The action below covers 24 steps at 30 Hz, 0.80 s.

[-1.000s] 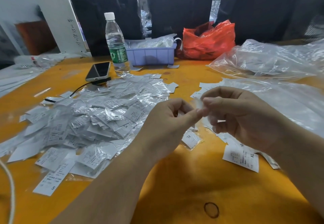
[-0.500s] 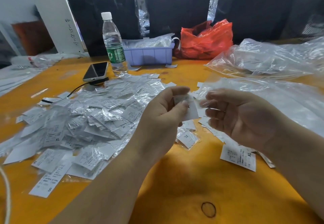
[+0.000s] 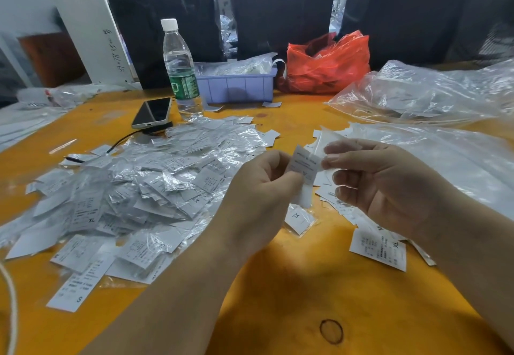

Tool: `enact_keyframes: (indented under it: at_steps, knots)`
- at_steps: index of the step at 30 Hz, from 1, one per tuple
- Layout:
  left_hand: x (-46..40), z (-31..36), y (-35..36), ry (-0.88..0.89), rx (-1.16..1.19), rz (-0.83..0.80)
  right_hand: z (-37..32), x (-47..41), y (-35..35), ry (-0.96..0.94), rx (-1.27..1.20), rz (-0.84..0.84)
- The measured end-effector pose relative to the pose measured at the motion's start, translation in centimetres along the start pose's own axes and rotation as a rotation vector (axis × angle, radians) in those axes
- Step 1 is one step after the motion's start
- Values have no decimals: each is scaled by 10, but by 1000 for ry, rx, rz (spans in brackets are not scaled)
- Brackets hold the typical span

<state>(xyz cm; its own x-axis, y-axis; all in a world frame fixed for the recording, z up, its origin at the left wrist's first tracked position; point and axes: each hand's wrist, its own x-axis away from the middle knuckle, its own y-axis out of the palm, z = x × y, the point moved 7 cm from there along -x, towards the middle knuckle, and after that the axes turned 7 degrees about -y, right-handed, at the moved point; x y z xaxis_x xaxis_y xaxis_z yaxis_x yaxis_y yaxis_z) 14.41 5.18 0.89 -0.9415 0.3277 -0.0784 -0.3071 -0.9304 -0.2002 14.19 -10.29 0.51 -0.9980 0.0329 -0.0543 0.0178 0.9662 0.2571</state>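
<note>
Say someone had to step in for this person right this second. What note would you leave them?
Left hand: pinches a white label, held roughly upright.
Right hand: pinches a clear sleeve against the label's top corner. Whether the label is inside yet, I cannot tell.
Done: a big pile of sleeved labels lies on the left of the orange table.
Left: probably get this label fully sleeved, drop it on the pile, then work through the loose labels lying under the right hand.
</note>
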Motion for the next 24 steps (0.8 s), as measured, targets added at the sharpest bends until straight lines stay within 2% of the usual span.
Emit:
enact_keyframes:
  at_steps: [7, 12, 18, 24]
  knots:
    - [-5, -4, -9, -30, 21, 72, 1, 1, 3, 4, -50, -28]
    - [-6, -9, -13, -110, 205, 102, 2, 1, 1, 15, -37, 5]
    - [-4, -8, -5, -184, 421, 15, 2, 2, 4, 7, -48, -7]
    - [-3, -11, 5, -215, 450, -69, 6, 4, 9, 15, -36, -45]
